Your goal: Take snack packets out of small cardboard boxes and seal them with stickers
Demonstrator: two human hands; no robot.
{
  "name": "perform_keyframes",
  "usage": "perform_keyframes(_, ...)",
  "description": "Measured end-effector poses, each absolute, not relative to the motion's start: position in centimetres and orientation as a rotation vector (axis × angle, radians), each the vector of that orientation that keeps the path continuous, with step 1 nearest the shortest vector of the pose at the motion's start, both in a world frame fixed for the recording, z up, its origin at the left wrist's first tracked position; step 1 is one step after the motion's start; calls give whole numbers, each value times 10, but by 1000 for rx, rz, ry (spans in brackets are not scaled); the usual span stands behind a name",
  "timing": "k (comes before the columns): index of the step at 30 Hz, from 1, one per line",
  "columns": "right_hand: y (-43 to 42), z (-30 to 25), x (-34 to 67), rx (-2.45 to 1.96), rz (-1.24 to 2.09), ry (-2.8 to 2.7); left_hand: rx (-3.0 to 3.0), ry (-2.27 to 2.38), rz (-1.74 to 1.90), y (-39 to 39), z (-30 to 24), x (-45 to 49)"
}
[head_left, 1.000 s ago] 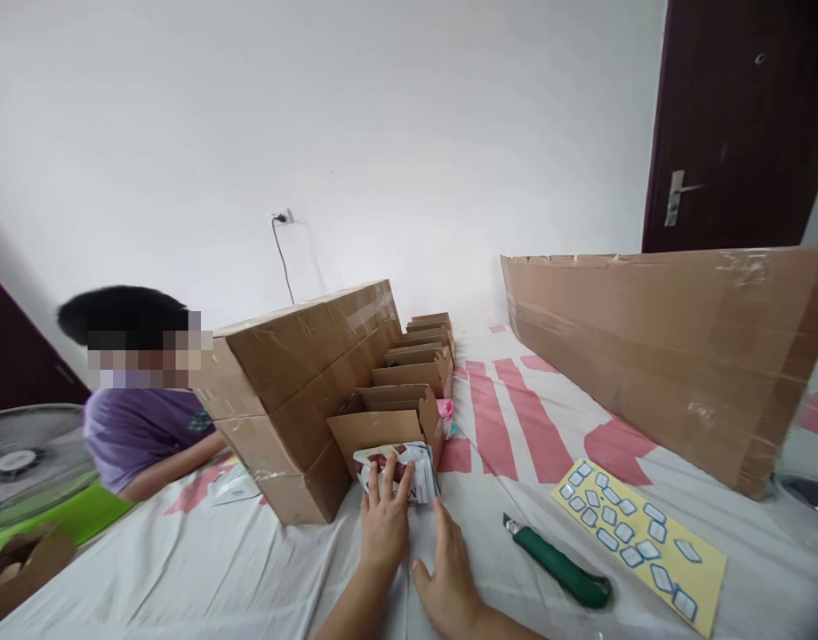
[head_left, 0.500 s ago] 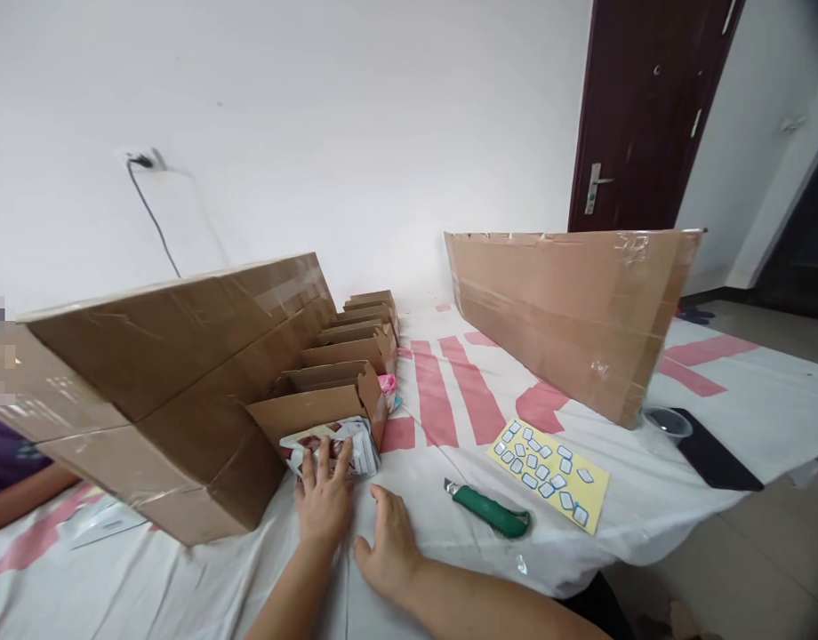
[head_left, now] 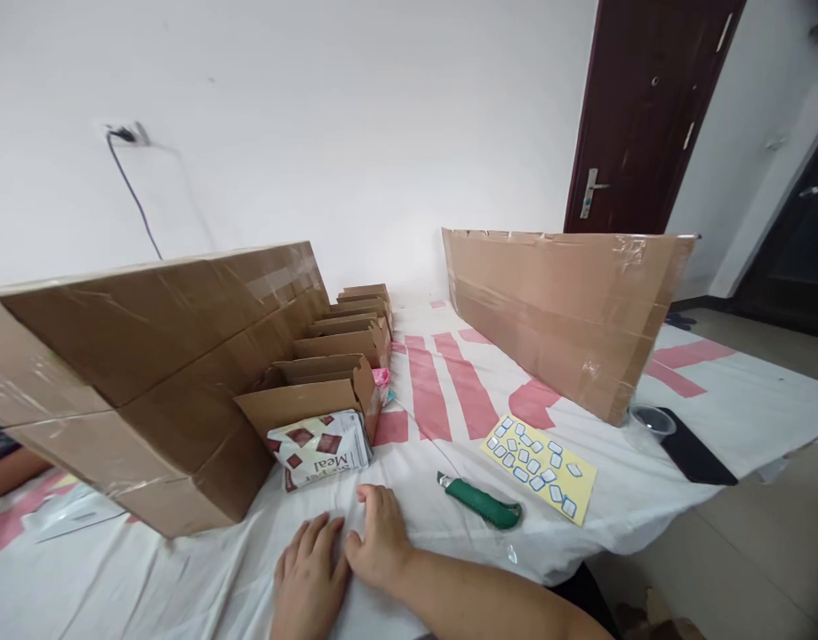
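**Grip Status: Released**

Clock positions are read with 12 o'clock pointing to the white wall (head_left: 316, 116). I see the left hand (head_left: 310, 573) lying palm down on the white-covered surface (head_left: 202, 587), grip released. The right hand (head_left: 380, 540) rests just beside it at 2 o'clock, fingers loosely curled, grip likewise released. The printed packet (head_left: 319, 452) leans against the front of the nearest open carton (head_left: 266, 407), at 12 o'clock from the left hand and apart from both hands. Further cartons (head_left: 346, 344) run in a row behind toward 12 o'clock. A tall cardboard stack (head_left: 162, 373) stands at 10 o'clock. The green utility knife (head_left: 487, 505) lies at 2 o'clock from the right hand, blade end toward 10 o'clock. Just beyond it lies a yellow sheet (head_left: 541, 462) bearing blue-outlined labels.
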State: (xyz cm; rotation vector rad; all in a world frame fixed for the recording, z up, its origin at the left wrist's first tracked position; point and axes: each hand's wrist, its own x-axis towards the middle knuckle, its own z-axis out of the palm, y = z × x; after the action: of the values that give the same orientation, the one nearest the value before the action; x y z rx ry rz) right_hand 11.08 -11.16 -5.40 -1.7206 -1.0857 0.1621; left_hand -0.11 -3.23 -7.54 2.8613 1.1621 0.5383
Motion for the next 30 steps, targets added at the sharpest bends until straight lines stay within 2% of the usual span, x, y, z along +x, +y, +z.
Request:
perform_keyframes(9,-125,-47,110,-1666,217,-1116,2823,1194,403,-44,-50,2)
perform_keyframes(15,-212,-22,139,-1545,108,-1228,2788,1175,424,-44,-48,0)
perform_keyframes(21,-304,-25,244,-1991,-212,-977,2802,1091,444,-45,-50,0)
perform_keyframes(30,-376,-33,344,-2492,-307,-670,2800,1066,517,-45,-55,2)
